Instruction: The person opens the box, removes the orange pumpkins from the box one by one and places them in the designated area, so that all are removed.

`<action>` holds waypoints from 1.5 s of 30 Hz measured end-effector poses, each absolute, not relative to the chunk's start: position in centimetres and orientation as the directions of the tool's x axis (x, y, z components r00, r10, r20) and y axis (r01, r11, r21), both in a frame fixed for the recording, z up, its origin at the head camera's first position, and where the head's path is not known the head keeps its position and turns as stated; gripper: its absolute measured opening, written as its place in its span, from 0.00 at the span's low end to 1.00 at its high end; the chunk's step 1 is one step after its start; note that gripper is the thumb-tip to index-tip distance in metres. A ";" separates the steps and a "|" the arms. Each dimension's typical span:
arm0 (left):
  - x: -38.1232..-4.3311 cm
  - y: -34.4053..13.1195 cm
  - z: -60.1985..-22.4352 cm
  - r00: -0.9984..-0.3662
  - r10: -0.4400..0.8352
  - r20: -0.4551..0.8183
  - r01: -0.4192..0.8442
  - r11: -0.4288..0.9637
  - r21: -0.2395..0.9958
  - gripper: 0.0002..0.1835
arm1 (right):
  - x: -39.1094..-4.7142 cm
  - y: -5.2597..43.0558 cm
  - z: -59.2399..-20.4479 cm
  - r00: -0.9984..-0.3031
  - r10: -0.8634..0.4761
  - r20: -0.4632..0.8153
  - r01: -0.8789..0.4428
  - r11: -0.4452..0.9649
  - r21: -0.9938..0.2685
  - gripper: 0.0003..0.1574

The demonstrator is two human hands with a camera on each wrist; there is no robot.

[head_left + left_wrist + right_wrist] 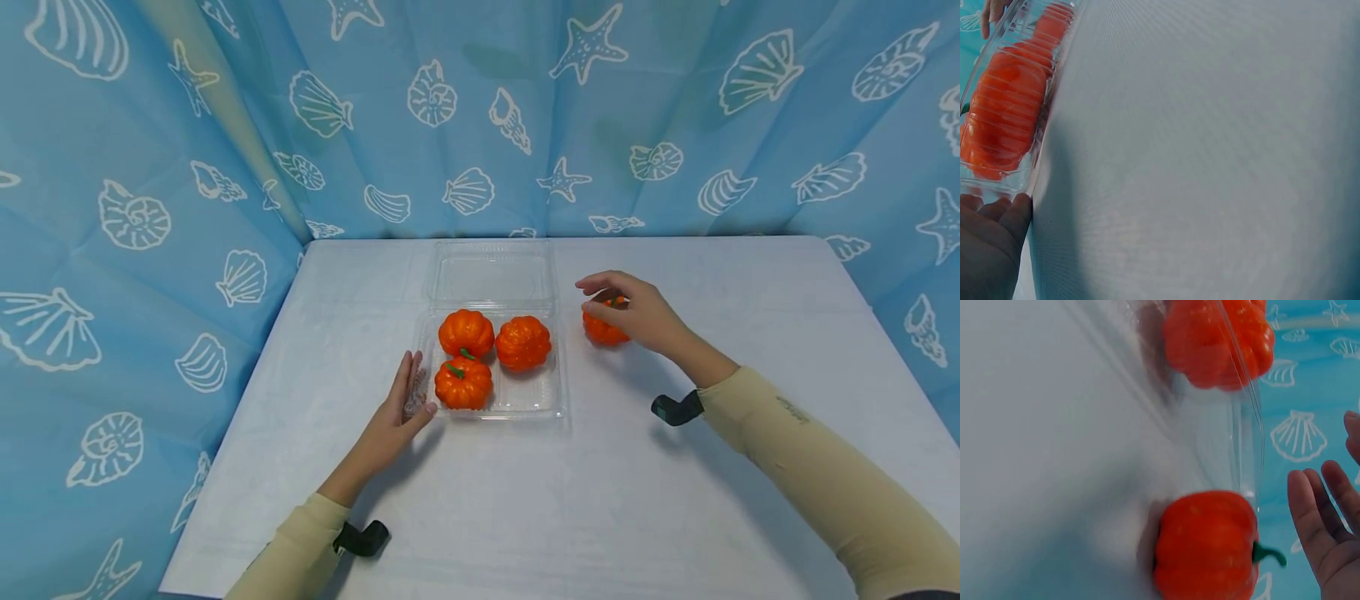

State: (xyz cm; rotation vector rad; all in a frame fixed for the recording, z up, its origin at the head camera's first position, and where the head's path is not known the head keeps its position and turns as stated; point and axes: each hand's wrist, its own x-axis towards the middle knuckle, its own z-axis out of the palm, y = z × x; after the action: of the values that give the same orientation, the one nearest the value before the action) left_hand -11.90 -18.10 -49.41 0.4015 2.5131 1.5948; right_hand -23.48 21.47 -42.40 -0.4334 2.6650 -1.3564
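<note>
A clear plastic clamshell box (528, 406) lies with its lid (491, 275) folded back, three small orange pumpkins inside: one at the back left (465, 332), one at the right (523, 343), one at the front left (463, 385). My left hand (392, 421) rests against the box's left side, fingers extended; in the left wrist view its fingertips touch the end wall. To the right of the box, a fourth pumpkin (1207, 547) with a green stem sits on the table. Over it hovers my right hand (637, 312), fingers spread and apart from it in the right wrist view.
A white cloth covers the table (480, 517). Blue curtains (480, 125) with shell and starfish prints hang behind the table and along its sides. Dark wrist-worn devices stick out below each forearm, the right one (677, 408) above the tabletop.
</note>
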 end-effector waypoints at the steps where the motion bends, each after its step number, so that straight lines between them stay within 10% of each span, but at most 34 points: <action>1: -11.9 -18.1 -49.4 -0.955 0.296 0.027 0.150 0.402 0.903 0.48 | -23.5 21.1 -42.4 -0.951 -0.310 0.011 -0.192 0.560 -0.806 0.24; 45: -12.1 -18.2 -49.8 -0.955 0.296 0.008 0.135 0.411 0.902 0.50 | -23.6 13.4 -42.1 -0.847 -0.518 -0.119 -0.296 0.646 -0.703 0.29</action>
State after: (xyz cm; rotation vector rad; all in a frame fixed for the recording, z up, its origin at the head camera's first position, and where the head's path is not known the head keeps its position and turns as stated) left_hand -12.06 -18.24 -49.81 0.3863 2.5069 1.5808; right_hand -23.63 13.41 -42.08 -0.6523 2.5576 -1.0114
